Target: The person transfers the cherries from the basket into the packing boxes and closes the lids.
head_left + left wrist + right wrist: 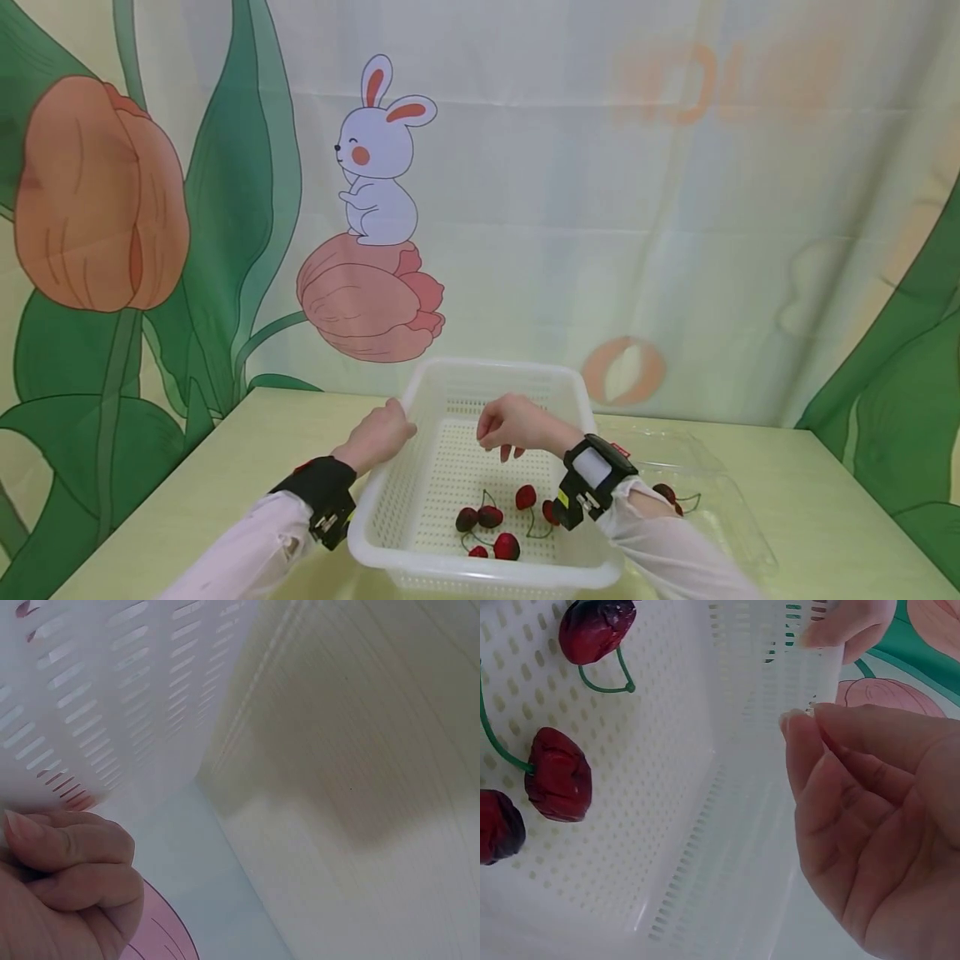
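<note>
A white perforated plastic basket (435, 560) stands in the middle of the table. My left hand (378, 435) grips its left wall near the far corner; in the left wrist view the curled fingers (82, 862) lie against the slotted outside. Over the basket's inside hovers my right hand (517, 423), fingers curled and thumb and fingertip brought together; nothing shows between them. Several dark red cherries with green stems lie on the basket floor, among them one cherry (507, 547) at the near side and another (558, 774) in the right wrist view.
Right of the basket, partly behind my right forearm, sits a clear plastic box (738, 508) with its lid (667, 446) folded back. A few cherries (664, 493) with stems lie in it. Behind the pale table (225, 483) hangs a printed curtain (525, 208).
</note>
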A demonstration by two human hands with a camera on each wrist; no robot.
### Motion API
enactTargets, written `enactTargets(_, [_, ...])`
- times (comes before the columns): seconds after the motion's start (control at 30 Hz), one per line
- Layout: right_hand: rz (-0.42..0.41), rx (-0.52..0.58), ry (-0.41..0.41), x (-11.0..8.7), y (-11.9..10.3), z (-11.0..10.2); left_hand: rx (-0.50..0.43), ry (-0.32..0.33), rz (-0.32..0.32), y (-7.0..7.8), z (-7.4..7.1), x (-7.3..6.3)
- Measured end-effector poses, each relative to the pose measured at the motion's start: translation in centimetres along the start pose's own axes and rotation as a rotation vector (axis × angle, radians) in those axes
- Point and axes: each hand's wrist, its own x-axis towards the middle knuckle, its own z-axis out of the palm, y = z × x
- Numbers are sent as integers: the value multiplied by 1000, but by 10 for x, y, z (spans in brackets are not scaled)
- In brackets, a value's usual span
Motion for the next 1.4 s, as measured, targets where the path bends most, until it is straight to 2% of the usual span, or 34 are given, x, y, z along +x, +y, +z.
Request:
enactTargets(0.4, [73,-8,4,5,13,22,-36,3,21,-5,3,-3])
enactTargets(0.6, [90,-24,5,4,12,25,-27,7,35,-4,1,-4])
enactTargets(0.77, [103,-29,-4,6,13,30,-33,5,10,-3,1,-4])
enactTargets(0.93, [141,-71,-34,6,11,33,-16,3,3,-3,1,-4])
enactTargets(1.17, [227,-154,-111,6,5,36,-39,-17,-11,0,-1,-2])
enactTargets(1.4, [244,-207,-136,4,3,38,-33,-18,-12,1,-1,-2])
